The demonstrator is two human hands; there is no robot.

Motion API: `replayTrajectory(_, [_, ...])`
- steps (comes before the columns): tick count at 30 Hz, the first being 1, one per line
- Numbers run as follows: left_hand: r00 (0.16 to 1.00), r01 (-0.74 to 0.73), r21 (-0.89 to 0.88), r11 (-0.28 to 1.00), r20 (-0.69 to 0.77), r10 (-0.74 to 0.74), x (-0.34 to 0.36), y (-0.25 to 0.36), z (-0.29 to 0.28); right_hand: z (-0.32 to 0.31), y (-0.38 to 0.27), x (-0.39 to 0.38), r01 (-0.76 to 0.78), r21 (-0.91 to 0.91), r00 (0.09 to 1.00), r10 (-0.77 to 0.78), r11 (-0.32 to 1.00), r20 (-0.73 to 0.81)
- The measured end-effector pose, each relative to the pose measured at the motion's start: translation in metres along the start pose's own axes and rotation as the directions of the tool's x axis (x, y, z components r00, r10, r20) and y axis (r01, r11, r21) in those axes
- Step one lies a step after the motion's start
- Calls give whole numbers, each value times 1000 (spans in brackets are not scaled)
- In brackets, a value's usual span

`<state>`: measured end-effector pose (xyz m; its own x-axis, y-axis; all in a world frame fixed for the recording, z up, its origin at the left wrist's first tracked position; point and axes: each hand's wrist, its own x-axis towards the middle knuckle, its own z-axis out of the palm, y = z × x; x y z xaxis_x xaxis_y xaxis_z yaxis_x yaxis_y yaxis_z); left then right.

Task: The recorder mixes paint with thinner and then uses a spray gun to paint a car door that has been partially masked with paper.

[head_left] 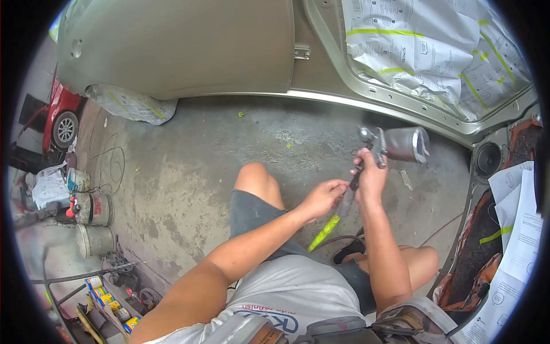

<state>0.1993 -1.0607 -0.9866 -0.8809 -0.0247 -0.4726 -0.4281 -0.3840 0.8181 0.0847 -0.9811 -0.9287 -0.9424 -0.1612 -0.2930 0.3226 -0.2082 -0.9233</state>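
Note:
My right hand (371, 175) grips the handle of a metal paint spray gun (378, 144), whose grey cup (407, 143) points right. My left hand (324, 196) pinches the base of the gun's handle, where a yellow-green air hose (324, 230) joins it and runs down between my knees. I am crouched on a concrete floor (189, 172) beside a beige car door (177, 46) that stands open.
The car's door opening (401, 100) is masked with paper and yellow-green tape (435, 46). Several paint cans (94, 209) and small tins (109, 298) stand at the left. A red car (63, 114) is parked at the far left. Paper-covered panel (515, 229) at the right.

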Motion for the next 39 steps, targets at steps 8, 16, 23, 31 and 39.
replayTrajectory(8, [981, -136, -212, 968, -162, 102, -15, 1, -30, 63, 1, -4, -11, -90, 966, 34, 996, 256])
replayTrajectory(16, [990, 84, -116, 990, 118, -71, 22, -4, 4, -7, 7, 10, 25, -105, 1000, -26, 994, -5])
replayTrajectory(23, [925, 131, -24, 991, 362, -113, 53, -29, 46, -60, 0, -4, 163, -131, 925, -198, 978, -325])
replayTrajectory(31, [974, 214, -18, 977, 75, -212, 5, -43, 11, -48, 74, -14, 70, -336, 993, -96, 939, -62])
replayTrajectory(39, [906, 251, -230, 940, -287, -311, -46, -73, -59, 60, 157, -33, 309, -187, 806, -152, 933, 572])
